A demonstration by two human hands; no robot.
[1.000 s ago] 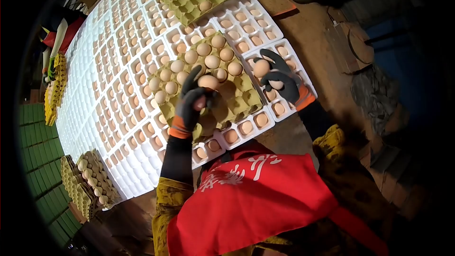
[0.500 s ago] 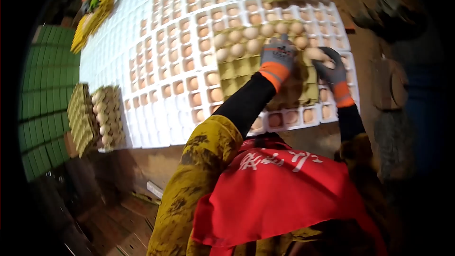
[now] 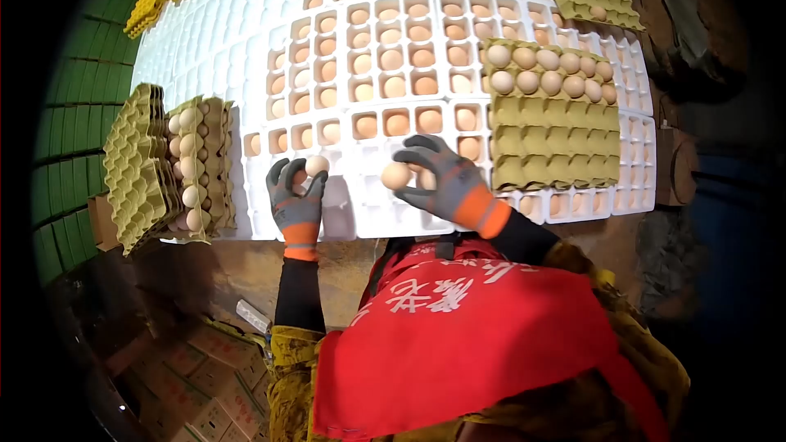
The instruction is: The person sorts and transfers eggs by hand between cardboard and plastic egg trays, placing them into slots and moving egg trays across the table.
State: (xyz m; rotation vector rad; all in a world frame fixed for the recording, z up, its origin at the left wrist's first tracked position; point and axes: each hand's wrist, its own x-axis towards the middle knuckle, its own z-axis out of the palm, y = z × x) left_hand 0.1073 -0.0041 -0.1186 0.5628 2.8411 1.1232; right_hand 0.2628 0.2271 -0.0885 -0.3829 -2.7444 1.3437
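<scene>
Grey-and-orange gloved, your left hand (image 3: 293, 200) is half curled, thumb and fingers gripping a pale egg (image 3: 316, 166) at the tips; a browner shape behind it is too shaded to identify. Your right hand (image 3: 454, 184) is partly closed on two: a light-brown egg (image 3: 396, 176) at the fingertips, a second egg (image 3: 426, 179) nearer the palm. Both hands are over the near edge of the white foam egg trays (image 3: 372, 154). Right of them, an olive pulp egg tray (image 3: 555, 143) carries eggs in its two far rows.
</scene>
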